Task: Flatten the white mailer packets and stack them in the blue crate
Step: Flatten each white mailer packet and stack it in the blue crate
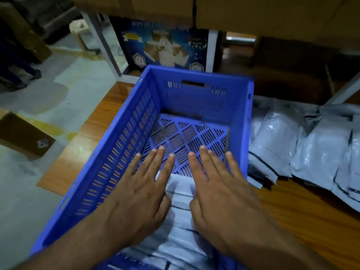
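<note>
Here, blue crate (241,121) sits on wooden table (311,211).

You have a single view here, from the camera on your head, so no second view shares any part of it. It looks forward and steeply down, close over the blue crate (196,121), which fills the centre of the frame. Your left hand (136,193) and right hand (220,193) enter from the bottom edge, very near the lens. The wide angle bends straight lines towards the edges. The wooden table (303,215) runs off the lower right, the floor (39,106) takes the left side, and cardboard boxes (272,14) cross the top.
</note>
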### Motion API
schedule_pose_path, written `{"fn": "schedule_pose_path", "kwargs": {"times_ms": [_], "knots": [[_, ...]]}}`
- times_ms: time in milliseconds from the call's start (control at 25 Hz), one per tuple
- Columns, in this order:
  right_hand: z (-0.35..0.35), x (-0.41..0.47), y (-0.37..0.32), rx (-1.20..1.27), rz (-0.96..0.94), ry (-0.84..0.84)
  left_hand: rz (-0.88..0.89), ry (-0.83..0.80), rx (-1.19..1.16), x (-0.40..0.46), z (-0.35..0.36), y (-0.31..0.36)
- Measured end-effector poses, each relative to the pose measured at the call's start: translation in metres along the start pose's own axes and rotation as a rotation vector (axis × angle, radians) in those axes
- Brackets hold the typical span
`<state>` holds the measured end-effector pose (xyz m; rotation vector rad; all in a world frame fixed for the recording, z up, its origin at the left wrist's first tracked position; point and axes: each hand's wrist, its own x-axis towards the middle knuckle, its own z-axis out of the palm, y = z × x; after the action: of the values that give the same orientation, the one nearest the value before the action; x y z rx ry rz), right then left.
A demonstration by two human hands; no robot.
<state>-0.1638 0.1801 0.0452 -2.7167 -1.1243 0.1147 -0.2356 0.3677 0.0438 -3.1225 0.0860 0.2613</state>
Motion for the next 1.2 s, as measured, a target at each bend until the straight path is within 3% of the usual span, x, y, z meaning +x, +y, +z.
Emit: {"fn": "schedule_pose_path", "kwargs": {"times_ms": [120,320,440,640,800,960,1200], "knots": [[-0.024,-0.033,0.058,-0.009,-0.049,0.17,-0.011,0.241,-0.022,0.007,-0.025,0.059],[-0.031,-0.092,0.187,-0.022,-0.095,0.171,-0.039,0.447,-0.095,0.038,-0.048,0.191],[-0.017,-0.13,0.27,-0.091,-0.03,0.129,-0.07,0.385,-0.117,0.071,-0.037,0.275],[-0.016,-0.172,0.402,-0.173,0.037,0.142,-0.075,0.066,-0.209,0.153,0.002,0.4],[-0.026,-0.168,0.493,-0.228,0.046,0.079,-0.084,-0.011,-0.312,0.22,0.043,0.475],[-0.028,-0.157,0.525,-0.203,0.04,-0.054,-0.209,-0.006,-0.27,0.261,0.064,0.507],[-0.025,-0.15,0.52,-0.177,-0.01,-0.017,-0.191,0.027,-0.325,0.254,0.06,0.485]]}}
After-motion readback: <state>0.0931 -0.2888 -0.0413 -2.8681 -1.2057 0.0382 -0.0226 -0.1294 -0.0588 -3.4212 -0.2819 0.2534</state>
